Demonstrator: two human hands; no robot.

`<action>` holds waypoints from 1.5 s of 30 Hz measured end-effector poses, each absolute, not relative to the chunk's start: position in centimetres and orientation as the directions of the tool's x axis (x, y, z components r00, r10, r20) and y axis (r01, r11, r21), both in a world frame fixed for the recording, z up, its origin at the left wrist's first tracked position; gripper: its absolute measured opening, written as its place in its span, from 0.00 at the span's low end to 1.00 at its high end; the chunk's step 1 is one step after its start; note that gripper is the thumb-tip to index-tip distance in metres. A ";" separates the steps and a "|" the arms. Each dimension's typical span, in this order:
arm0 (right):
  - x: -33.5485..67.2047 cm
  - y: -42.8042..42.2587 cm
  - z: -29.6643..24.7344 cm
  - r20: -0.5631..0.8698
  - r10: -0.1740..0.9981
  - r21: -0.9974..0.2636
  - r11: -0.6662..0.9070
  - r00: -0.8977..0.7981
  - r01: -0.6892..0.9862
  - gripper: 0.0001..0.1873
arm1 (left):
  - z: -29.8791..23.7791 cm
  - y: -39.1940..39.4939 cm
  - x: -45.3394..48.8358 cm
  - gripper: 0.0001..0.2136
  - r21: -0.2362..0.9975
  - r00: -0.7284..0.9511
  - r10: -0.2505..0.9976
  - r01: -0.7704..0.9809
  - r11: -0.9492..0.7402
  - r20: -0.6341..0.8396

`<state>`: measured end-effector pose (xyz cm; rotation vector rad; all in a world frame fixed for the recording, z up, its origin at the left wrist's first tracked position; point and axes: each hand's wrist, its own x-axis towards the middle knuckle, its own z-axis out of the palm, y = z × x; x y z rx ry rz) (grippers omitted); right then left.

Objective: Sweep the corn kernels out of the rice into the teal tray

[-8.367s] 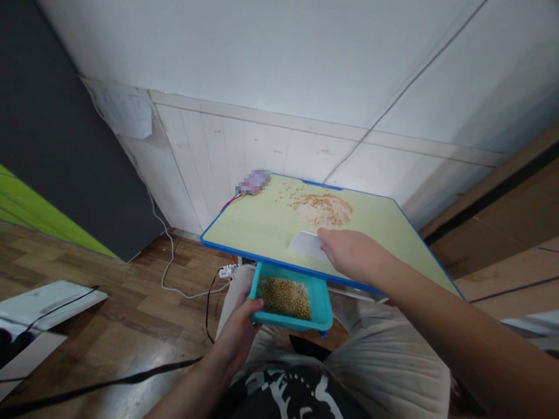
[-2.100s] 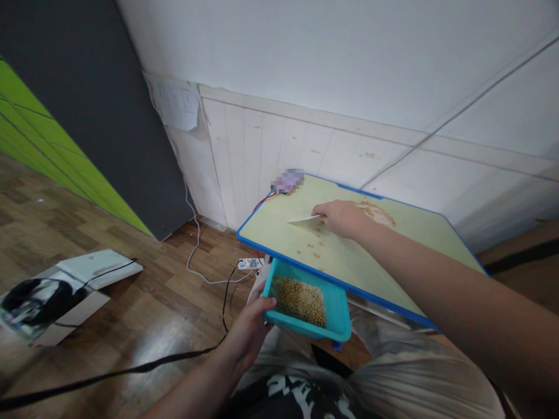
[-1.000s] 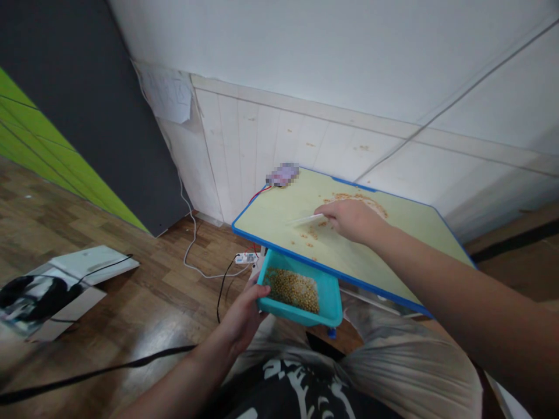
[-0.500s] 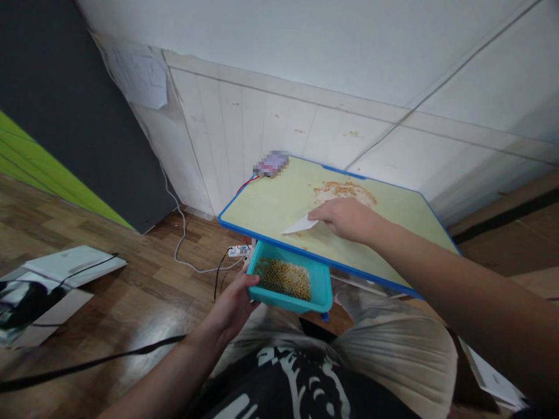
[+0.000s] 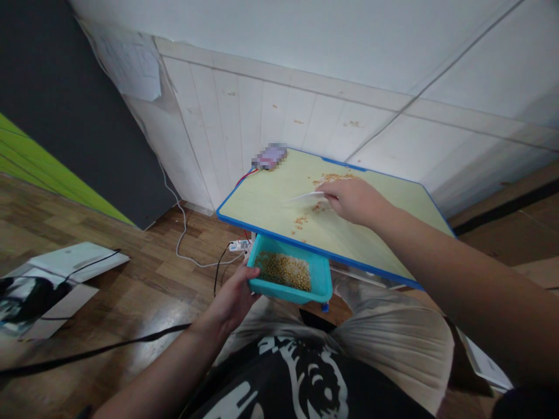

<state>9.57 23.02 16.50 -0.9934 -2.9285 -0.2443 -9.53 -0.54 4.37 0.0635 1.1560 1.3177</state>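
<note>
My left hand [image 5: 236,295] grips the left end of a turquoise plastic tub [image 5: 322,280], thumb over the rim. Yellowish beans or grains [image 5: 286,272] mixed with paler bits cover its bottom. The tub sits just under the near edge of a small light-green table [image 5: 257,201] with a blue rim. Over the tabletop, my right hand [image 5: 351,199] is closed on a thin white card or sheet [image 5: 303,196], blurred at its tip. Beyond the hand lies a spread of orange-brown grains [image 5: 338,176], partly hidden. A few loose grains [image 5: 300,221] lie nearer the front edge.
A blurred-out purple item [image 5: 271,156] with a red wire rests at the table's back left corner. A power strip [image 5: 239,246] and cables are on the floor at left. Behind the table stands a white wall [image 5: 279,110]; cardboard boxes [image 5: 515,218] are at right.
My right hand has moved away from the front edge, toward the back of the table, lifting the white card. More grains now show near the front edge. My left hand still holds the tub.
</note>
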 end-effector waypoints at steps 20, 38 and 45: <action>9.4 20.7 15.1 -0.026 0.530 0.176 0.837 -0.848 0.518 0.22 | 4.5 -0.5 -9.3 0.22 0.629 -0.173 0.776 -0.702 0.335 -0.606; 9.7 20.3 16.2 -0.073 0.480 0.091 0.876 -0.874 0.474 0.18 | 4.4 -0.2 -9.1 0.16 0.626 -0.154 0.778 -0.696 0.352 -0.609; 9.8 20.3 16.3 -0.063 0.463 0.046 0.886 -0.884 0.461 0.17 | 4.5 -0.2 -9.0 0.20 0.628 -0.138 0.788 -0.692 0.357 -0.600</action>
